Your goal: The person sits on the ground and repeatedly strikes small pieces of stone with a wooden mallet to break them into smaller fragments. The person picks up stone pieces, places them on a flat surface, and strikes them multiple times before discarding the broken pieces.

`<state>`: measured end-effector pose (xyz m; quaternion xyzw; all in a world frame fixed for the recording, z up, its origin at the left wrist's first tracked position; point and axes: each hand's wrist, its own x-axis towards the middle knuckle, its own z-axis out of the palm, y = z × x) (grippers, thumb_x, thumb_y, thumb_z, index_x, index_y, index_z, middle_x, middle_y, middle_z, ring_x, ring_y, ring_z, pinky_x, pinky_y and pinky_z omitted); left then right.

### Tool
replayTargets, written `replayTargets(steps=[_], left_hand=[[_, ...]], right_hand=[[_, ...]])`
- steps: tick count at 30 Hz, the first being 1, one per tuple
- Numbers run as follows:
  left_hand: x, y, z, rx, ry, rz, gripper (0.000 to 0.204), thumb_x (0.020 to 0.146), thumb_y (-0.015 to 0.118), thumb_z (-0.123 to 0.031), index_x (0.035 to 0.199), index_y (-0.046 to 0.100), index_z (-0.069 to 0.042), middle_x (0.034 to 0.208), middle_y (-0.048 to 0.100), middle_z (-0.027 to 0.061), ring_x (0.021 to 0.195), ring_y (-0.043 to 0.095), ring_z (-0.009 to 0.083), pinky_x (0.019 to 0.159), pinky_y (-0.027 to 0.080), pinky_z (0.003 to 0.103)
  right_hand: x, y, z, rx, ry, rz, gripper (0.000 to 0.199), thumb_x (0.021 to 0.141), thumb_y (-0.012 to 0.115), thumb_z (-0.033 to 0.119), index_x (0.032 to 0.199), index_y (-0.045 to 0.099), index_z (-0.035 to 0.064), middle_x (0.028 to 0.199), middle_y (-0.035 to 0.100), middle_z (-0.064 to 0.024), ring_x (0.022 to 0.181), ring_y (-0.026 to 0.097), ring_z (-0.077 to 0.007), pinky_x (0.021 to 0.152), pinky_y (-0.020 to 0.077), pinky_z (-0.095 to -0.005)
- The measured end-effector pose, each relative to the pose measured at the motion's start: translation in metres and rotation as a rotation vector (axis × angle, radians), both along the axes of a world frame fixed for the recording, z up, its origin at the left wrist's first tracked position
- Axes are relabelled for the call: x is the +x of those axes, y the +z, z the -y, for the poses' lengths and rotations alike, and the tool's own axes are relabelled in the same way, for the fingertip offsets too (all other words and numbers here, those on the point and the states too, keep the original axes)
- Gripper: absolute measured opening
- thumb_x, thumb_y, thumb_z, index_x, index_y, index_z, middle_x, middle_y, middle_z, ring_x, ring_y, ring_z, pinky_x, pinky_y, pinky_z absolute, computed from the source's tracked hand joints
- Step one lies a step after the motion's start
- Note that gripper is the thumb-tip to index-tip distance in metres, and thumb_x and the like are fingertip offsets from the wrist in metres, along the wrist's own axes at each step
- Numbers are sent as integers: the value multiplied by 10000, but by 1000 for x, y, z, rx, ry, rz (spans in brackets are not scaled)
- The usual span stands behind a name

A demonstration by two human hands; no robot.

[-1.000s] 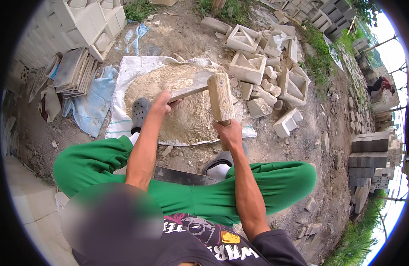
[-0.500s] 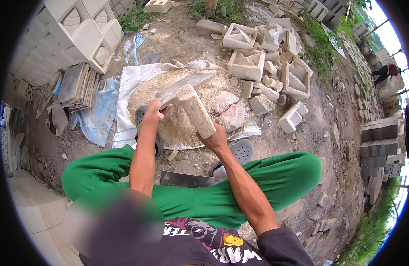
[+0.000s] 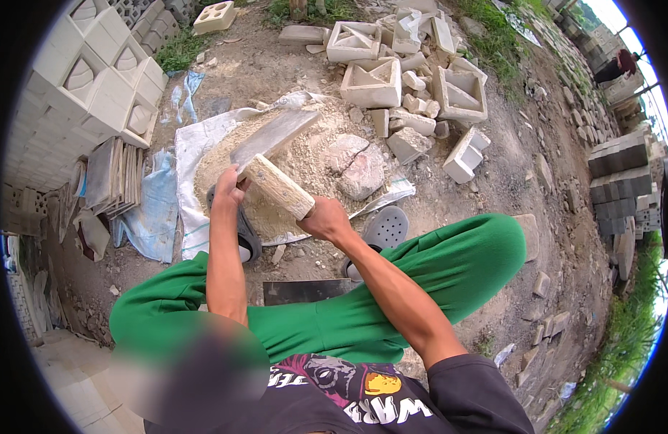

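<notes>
My left hand (image 3: 231,188) is closed on the near end of a flat grey board (image 3: 280,136). The board slants up and right over a heap of pale crushed powder and bits (image 3: 218,155) on a white woven sack (image 3: 193,226). In my right hand (image 3: 325,218) is a thick, rough wooden block (image 3: 278,186), gripped at its lower right end. Its upper left end lies over the board's near end, close to my left fingers; whether the two touch, I cannot tell. Right of the board, a round, cracked pinkish stone (image 3: 357,168) sits on the sack.
Broken white hollow blocks (image 3: 374,83) and rubble lie beyond the stone. At left stand stacked pale blocks (image 3: 95,61), thin boards (image 3: 113,173) and a blue sheet (image 3: 149,228). A dark flat plate (image 3: 301,291) lies between my feet. Another person (image 3: 615,66) is far right.
The wooden block has swung down and left, its upper end now nearer my left hand and the board's near end. The whole view has shifted slightly.
</notes>
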<state>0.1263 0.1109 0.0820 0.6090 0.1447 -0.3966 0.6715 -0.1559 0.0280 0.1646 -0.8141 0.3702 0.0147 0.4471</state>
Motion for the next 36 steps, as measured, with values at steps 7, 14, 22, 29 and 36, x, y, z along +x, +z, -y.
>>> replayTargets(steps=[7,14,22,29,36], left_hand=[[-24,-1,12,-90,-177,152,344,1021,473,-200,1332,481,-53,1029,657,85,822,692,193,611,613,315],[-109,-11,61,-257,-372,394,629,1027,429,-160,1582,167,-23,1184,626,114,923,667,181,724,596,322],[-178,-87,60,-14,-475,823,555,1026,487,-195,1508,343,39,1342,569,213,1194,578,308,1039,433,388],[-191,-69,55,570,-502,1241,403,992,560,-314,1245,617,-5,1097,606,217,1055,587,355,960,451,439],[-168,-96,61,499,-665,1161,258,1011,530,-250,969,669,-37,1027,615,150,1018,574,324,904,444,426]], right_hand=[[-17,12,8,35,-158,74,379,737,706,334,1029,710,93,956,717,-230,939,682,-429,845,544,-480],[-37,38,20,134,-346,72,411,728,722,342,1002,702,37,926,709,-263,924,685,-434,827,543,-480],[-52,-1,42,148,-477,76,400,721,734,342,970,728,29,894,706,-271,921,691,-419,818,543,-464],[-75,-67,60,285,-714,-152,418,724,738,356,990,743,34,970,740,-213,952,714,-367,838,552,-446],[-80,-74,61,200,-658,-236,456,739,729,364,1046,733,27,1005,730,-236,966,707,-382,861,552,-439]])
